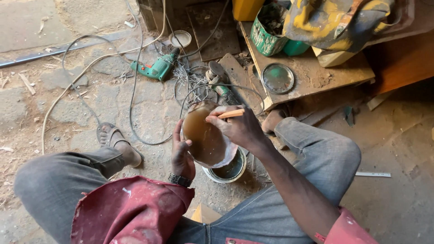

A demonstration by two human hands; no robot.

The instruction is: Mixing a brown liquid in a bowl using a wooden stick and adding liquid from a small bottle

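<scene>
Dusty workshop floor (pixel 149 108) lies beneath me. My left hand (pixel 181 156) cups a brown, glossy oval piece (pixel 204 135) directly above an open tin (pixel 228 169), while my right hand (pixel 239 126) pinches an orange stick (pixel 231 113) at its top; a green drill (pixel 156 68) lies well beyond the tin.

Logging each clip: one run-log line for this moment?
left hand: holds brown oval wooden piece | right hand: holds orange stick on it | below: round metal tin
</scene>
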